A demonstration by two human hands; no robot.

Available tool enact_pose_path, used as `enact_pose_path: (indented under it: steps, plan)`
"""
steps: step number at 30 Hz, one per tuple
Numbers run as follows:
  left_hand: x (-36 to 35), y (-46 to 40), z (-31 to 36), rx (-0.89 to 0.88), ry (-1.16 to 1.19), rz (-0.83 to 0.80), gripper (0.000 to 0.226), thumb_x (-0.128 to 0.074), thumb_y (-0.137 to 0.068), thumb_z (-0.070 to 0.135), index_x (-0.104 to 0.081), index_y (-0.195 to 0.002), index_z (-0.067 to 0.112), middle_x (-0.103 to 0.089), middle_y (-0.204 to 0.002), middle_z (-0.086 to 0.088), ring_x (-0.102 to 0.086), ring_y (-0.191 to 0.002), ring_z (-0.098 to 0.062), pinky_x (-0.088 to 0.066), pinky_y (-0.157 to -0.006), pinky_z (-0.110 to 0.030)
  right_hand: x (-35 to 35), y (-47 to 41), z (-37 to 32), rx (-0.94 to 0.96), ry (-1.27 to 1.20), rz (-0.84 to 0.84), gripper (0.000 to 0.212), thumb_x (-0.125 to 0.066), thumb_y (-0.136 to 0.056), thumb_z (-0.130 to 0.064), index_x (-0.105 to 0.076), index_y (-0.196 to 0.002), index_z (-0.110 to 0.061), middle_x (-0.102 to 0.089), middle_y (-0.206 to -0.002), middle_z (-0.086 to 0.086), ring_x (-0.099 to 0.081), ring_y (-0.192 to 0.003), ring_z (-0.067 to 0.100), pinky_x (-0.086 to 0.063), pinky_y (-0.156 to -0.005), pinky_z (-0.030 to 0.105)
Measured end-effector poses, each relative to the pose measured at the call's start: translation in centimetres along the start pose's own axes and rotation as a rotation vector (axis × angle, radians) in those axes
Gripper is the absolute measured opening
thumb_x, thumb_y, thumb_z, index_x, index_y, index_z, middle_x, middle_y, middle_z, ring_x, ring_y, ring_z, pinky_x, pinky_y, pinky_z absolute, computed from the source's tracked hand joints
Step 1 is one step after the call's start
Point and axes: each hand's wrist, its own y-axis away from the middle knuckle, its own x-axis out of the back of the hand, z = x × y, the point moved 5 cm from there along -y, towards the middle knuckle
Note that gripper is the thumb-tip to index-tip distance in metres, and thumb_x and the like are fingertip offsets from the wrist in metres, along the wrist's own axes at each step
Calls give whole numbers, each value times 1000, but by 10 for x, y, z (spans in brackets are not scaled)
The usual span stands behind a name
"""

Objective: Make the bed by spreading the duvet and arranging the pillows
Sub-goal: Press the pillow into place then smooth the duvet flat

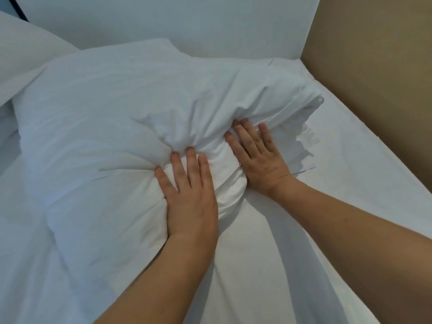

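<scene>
Both hands, left hand [189, 195] and right hand [257, 153], are pressing flat with fingers straight into the pillow [121, 118] lying by the headboard [187, 26]; pushing evenly would be plumping it best.

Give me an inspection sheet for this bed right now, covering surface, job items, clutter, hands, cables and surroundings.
Surface: white sheet over the mattress, lightly creased near the hands.
Job's things: pillow lies flat on the sheet, bunched and deeply creased at its near edge; second pillow at far left, partly out of frame. Duvet not clearly told apart from the sheet.
Clutter: nothing seen.
Hands: left hand and right hand both press flat, fingers straight, on the pillow's near edge.
Cables: nothing seen.
Surroundings: white headboard behind the pillows; tan wall along the bed's right side.
</scene>
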Motion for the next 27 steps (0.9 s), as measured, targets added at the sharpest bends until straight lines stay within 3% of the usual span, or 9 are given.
enact_pose_path:
  steps: [3,8,12,15,19,24,27]
  plan:
    - [-2,-1,1,67,52,19,75,-31,-94,21,15,-148,-3,16,-153,-32,8,-141,-53,-3,-109,-71,-6,-9,-1,5,43,-71,55,-48,-93,-17,-32,-144,-6,-32,-149,16,-31,-141,34,-15,-118,52]
    - [-12,-12,8,100,24,-24,61,-12,-95,14,11,-148,-5,5,-154,-34,0,-141,-54,-5,-107,-71,-18,-10,-8,4,86,-208,58,-56,-84,-21,-44,-138,-4,-49,-138,17,-41,-134,36,-19,-117,51]
    - [-23,-23,11,126,5,-18,57,-17,-98,13,2,-150,-5,-7,-154,-33,-12,-140,-53,-14,-106,-71,-27,-9,-9,5,59,-188,48,-58,-81,-17,-47,-127,-5,-57,-119,15,-51,-118,36,-25,-116,49]
    - [-32,-27,15,135,-5,-39,56,-20,-95,11,-18,-149,-4,-27,-150,-31,-30,-136,-49,-28,-104,-66,-34,-2,-10,-26,44,-194,48,-52,-79,-17,-44,-125,-6,-53,-118,13,-46,-116,33,-26,-114,48]
    - [-44,-32,18,105,10,-94,50,-36,-87,12,-51,-133,0,-55,-131,-25,-55,-118,-42,-45,-93,-58,-45,6,-10,-68,25,-242,51,-53,-74,-18,-43,-124,-8,-46,-116,10,-44,-110,32,-26,-111,46]
    - [-50,-43,16,75,20,-144,45,-31,-79,1,-68,-104,-5,-68,-101,-26,-66,-86,-40,-54,-74,-48,-53,0,-11,-83,38,-223,29,-57,-69,-15,-60,-98,-12,-57,-91,7,-54,-83,31,-36,-89,39]
    - [-39,-63,14,13,42,-163,18,-51,-72,6,-69,-74,3,-64,-66,-15,-62,-58,-26,-48,-57,-32,-62,-14,-10,-83,16,-337,25,-44,-72,-23,-62,-88,-16,-59,-83,5,-57,-75,29,-38,-76,38]
